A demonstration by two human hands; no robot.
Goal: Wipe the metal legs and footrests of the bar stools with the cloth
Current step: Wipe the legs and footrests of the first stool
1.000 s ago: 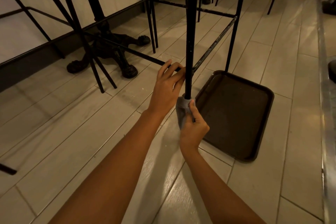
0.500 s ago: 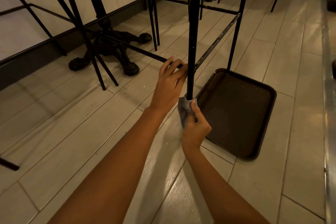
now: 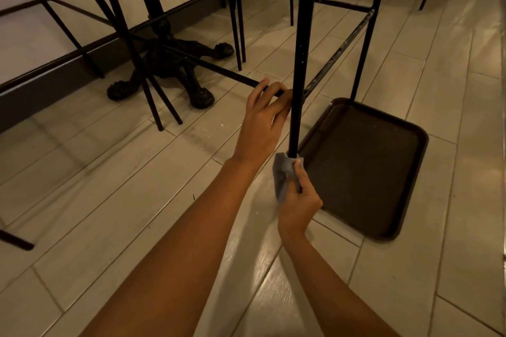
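Observation:
A black metal stool leg [image 3: 302, 44] stands upright in the middle of the view. My right hand [image 3: 299, 200] grips a grey cloth [image 3: 283, 175] wrapped round the foot of that leg, just above the floor. My left hand [image 3: 261, 123] holds the stool's left footrest bar [image 3: 219, 70] where it meets the leg, fingers curled over it. A worn right footrest bar [image 3: 339, 50] runs back to another leg [image 3: 368, 30]. The leg's very bottom is hidden by the cloth and hand.
A dark brown tray [image 3: 364, 167] lies on the pale tiled floor to the right of the leg. An ornate black table base [image 3: 169, 68] and more stool legs [image 3: 131, 46] stand at the left by the wall. Further stools stand at the back.
My right hand with the cloth has stayed at the foot of the leg, shifting only slightly. My left hand keeps its hold on the footrest bar.

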